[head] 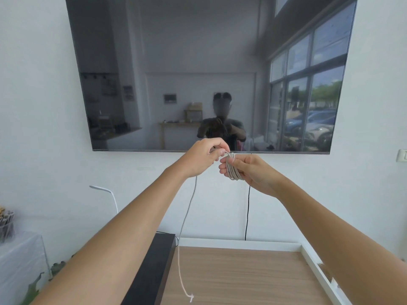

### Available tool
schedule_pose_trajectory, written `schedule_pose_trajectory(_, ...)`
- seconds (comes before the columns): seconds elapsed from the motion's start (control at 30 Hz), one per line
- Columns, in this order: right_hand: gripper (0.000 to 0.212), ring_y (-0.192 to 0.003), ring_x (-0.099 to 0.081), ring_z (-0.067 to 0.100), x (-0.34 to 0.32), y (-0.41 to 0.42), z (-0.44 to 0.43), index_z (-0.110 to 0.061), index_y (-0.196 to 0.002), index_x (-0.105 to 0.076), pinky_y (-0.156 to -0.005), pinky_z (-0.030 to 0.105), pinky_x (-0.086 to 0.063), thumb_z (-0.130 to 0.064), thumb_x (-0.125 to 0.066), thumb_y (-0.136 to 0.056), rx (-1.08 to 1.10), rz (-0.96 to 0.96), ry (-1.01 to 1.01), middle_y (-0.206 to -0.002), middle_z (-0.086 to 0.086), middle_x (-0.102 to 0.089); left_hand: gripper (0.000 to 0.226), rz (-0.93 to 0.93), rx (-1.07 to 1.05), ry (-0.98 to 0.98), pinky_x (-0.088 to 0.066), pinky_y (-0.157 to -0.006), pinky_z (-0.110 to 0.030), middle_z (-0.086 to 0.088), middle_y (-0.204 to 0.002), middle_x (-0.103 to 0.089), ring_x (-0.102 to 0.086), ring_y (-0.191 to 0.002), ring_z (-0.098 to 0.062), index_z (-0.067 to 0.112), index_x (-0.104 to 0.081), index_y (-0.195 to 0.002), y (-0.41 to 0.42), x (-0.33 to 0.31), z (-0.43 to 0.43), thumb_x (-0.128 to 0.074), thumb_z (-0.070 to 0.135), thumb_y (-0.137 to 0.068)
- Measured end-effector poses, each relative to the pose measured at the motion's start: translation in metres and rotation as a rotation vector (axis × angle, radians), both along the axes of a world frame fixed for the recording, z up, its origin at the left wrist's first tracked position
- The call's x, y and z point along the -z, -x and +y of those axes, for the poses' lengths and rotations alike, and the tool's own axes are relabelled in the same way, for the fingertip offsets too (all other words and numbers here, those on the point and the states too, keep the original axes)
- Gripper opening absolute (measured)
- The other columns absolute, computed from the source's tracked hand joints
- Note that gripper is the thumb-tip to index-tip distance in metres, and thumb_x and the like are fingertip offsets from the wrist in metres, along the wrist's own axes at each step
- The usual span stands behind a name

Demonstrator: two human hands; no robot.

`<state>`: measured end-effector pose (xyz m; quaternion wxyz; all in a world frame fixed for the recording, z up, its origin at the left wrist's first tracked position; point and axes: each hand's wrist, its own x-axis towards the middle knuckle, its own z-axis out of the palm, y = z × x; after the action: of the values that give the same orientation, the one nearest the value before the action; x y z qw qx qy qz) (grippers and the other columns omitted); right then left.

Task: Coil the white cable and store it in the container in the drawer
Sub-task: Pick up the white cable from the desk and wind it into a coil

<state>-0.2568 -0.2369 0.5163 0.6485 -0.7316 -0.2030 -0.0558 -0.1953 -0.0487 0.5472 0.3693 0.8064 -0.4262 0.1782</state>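
Both arms are raised in front of a wall-mounted screen. My right hand [248, 170] grips a bundle of several loops of the white cable [233, 169], wound around its fingers. My left hand [204, 158] pinches the cable's free strand right beside the bundle. From the left hand the loose tail [186, 219] hangs down and ends with its plug just above the wooden top. No drawer or container is in view.
A large dark screen [209, 73] hangs on the white wall. Below are a wooden top with a white rim [242, 276], a black bar-shaped box [154, 269], a black cord [247, 212] on the wall, a white lamp [108, 194] and a covered side table [19, 249].
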Motion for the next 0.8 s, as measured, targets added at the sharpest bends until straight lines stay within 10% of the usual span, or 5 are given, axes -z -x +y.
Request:
schedule_pose_trajectory(0.23, 0.035, -0.103, -0.069, 0.019, -0.006, 0.007, 0.004, 0.006, -0.128, -0.061, -0.091, 0.027, -0.055, -0.018, -0.048, -0.106, -0.147, 0.028, -0.094, -0.111, 0.013, -0.072, 0.018, -0.091, -0.027, 0.113, -0.044, -0.06, -0.013, 0.013, -0.079, -0.066, -0.059, -0.067, -0.004, 0.02, -0.066, -0.091, -0.005, 0.011, 0.0, -0.056, 0.029, -0.102)
schedule_pose_trajectory(0.37, 0.036, -0.099, -0.069, 0.019, -0.012, 0.009, 0.025, 0.006, -0.127, -0.062, -0.089, 0.03, -0.054, -0.02, -0.048, -0.105, -0.215, -0.034, -0.184, -0.11, 0.014, -0.072, 0.023, 0.075, -0.035, 0.163, -0.038, -0.051, -0.019, 0.0, -0.063, -0.052, -0.045, -0.05, -0.003, -0.001, -0.056, -0.078, -0.003, 0.027, -0.003, -0.041, 0.002, -0.095)
schedule_pose_trajectory(0.5, 0.027, -0.11, -0.07, 0.021, -0.015, 0.002, 0.035, -0.004, -0.122, -0.066, -0.09, 0.033, -0.055, -0.018, -0.052, -0.104, -0.016, -0.148, -0.295, -0.113, 0.01, -0.075, 0.034, 0.123, -0.09, -0.031, -0.038, -0.047, -0.016, 0.008, -0.059, -0.06, -0.049, -0.045, -0.003, 0.028, -0.058, -0.072, 0.005, 0.047, -0.013, -0.04, 0.029, -0.101)
schedule_pose_trajectory(0.8, 0.025, -0.093, -0.072, 0.013, -0.009, -0.005, 0.006, -0.007, -0.082, -0.076, -0.087, 0.03, -0.054, -0.016, -0.058, -0.098, 0.455, -0.328, 0.116, -0.102, -0.004, -0.075, 0.028, 0.013, -0.009, -0.172, -0.047, -0.068, -0.032, 0.01, -0.079, -0.063, -0.056, -0.07, -0.009, 0.029, -0.066, -0.084, 0.018, 0.029, -0.007, -0.043, 0.031, -0.101)
